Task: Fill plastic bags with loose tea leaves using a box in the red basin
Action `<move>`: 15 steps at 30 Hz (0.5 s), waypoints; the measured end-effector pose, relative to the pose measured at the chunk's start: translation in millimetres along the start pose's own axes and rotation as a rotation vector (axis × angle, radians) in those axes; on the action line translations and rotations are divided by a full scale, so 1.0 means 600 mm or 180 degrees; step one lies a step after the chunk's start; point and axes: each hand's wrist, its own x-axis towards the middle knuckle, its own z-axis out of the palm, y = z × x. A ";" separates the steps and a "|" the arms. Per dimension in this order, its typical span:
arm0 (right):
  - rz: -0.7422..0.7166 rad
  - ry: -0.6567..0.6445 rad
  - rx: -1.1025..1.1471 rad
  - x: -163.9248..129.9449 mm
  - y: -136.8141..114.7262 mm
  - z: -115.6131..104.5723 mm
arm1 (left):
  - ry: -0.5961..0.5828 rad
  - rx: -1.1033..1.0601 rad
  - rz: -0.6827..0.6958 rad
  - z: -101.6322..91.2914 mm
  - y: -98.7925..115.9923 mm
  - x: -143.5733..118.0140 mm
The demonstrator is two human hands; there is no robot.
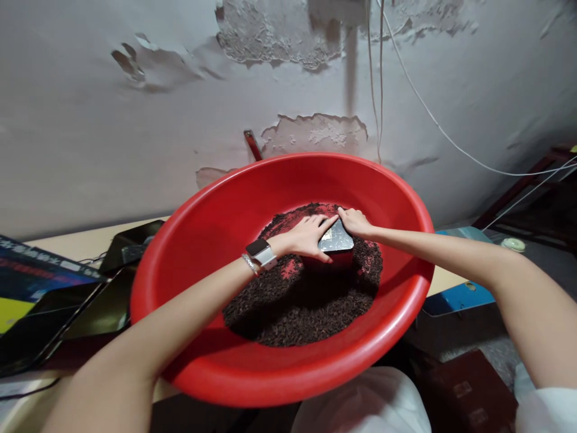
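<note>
Between our left grip and right grip, we hold a grey-topped box inside a red basin strewn with dark bits, before a peeling wall.

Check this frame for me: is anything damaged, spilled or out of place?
Yes: the wall behind the red basin looks damaged. Its paint has peeled in several patches, exposing a rough surface. The dark granules lie unevenly, with red showing through, but I see no spill outside the basin.

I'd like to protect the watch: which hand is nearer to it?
Left: the watch sits just behind the left hand; the right hand is farther away, across the container.
</note>
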 end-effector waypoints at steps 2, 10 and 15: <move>-0.0029 -0.0024 0.0004 0.004 -0.001 0.001 | 0.0088 -0.0131 -0.0004 0.007 0.000 -0.003; -0.1270 -0.0507 0.0635 -0.025 0.036 0.001 | 0.0607 -0.0961 -0.0059 0.015 -0.014 -0.006; -0.2032 -0.0175 0.1133 -0.045 0.062 0.026 | 0.0998 -0.1899 -0.0466 0.015 -0.042 0.009</move>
